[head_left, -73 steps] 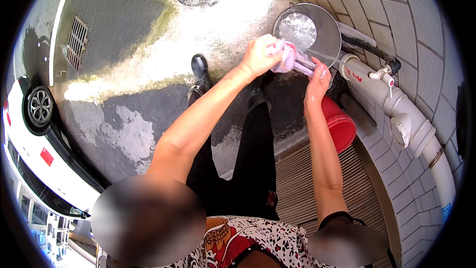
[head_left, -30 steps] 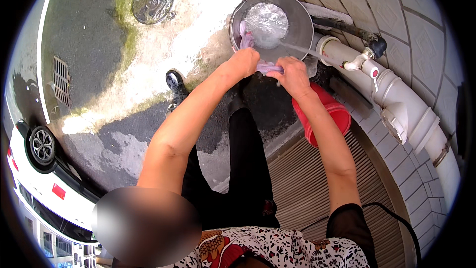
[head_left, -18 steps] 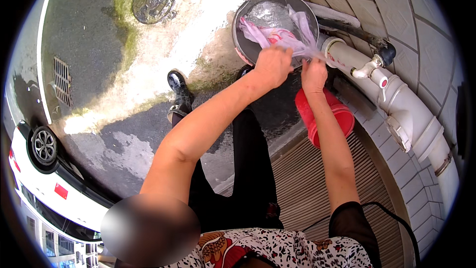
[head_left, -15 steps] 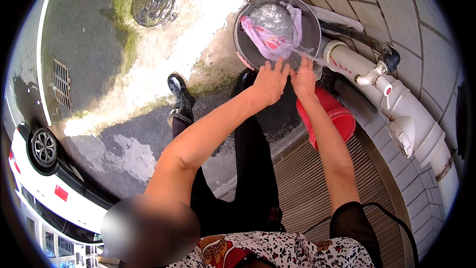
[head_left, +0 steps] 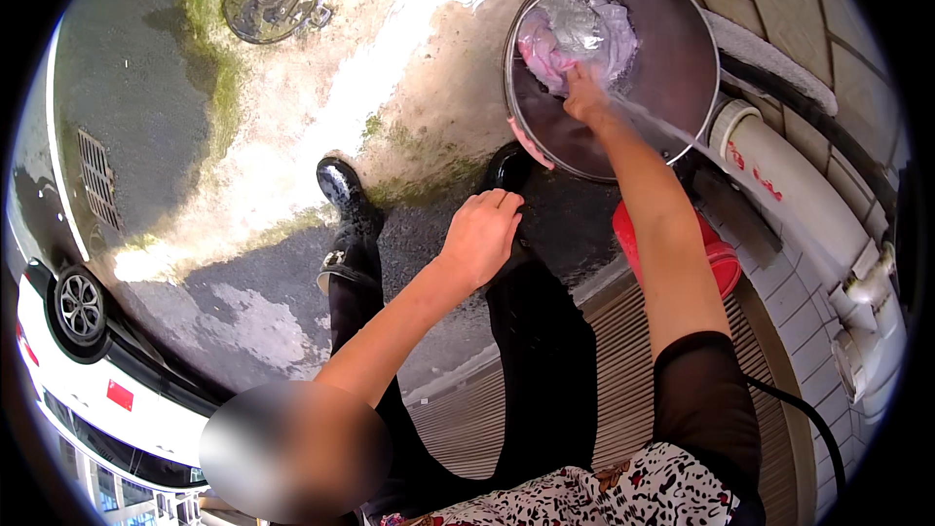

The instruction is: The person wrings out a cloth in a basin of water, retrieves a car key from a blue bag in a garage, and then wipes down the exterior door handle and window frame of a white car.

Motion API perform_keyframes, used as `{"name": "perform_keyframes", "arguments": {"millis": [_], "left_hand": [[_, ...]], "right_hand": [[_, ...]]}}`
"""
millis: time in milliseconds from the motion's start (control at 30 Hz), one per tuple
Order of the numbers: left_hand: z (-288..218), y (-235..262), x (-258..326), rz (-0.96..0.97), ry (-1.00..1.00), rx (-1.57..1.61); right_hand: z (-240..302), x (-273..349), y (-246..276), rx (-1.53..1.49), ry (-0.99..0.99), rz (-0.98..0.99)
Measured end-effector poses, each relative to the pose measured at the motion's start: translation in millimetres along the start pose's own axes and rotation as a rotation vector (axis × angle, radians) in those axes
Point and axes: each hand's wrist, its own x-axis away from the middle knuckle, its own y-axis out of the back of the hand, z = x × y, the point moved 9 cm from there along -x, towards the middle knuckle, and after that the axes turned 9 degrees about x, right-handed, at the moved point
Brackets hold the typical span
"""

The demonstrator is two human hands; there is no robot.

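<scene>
The right hand [head_left: 587, 97] reaches down into a round metal bucket [head_left: 672, 49], its fingers pointing at and meeting the near edge of a wet pink and lilac cloth [head_left: 547, 49]; the index finger looks fairly straight, but I cannot tell whether the others are closed on the fabric. The cloth lies bunched in the bottom of the bucket, toward its far left side, around a patch of bright, churning water. A stream of water [head_left: 682, 131] shoots from the white-handled tap [head_left: 870, 287] on the right, crossing above the bucket's rim and passing close by the right wrist. The left hand [head_left: 480, 234] hangs outside the bucket, over the person's right leg, its fingers together and bent inward; the palm is turned away, so how tightly they curl cannot be told, and nothing shows sticking out of them. A red plastic bucket [head_left: 719, 263] lies partly behind the right forearm, near a thick white drainpipe [head_left: 789, 175] that runs along the tiled wall, and the person wears black rubber boots [head_left: 341, 185] on the wet ground
</scene>
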Motion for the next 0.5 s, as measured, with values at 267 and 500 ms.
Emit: {"name": "perform_keyframes", "arguments": {"millis": [267,500], "left_hand": [[38,-9,-1,-0.046,0.012,0.035],[3,6,8,-0.025,0.067,0.104]], "right_hand": [[11,-11,-12,-0.081,-0.059,0.033],[6,79,69,-0.219,0.053,-0.004]]}}
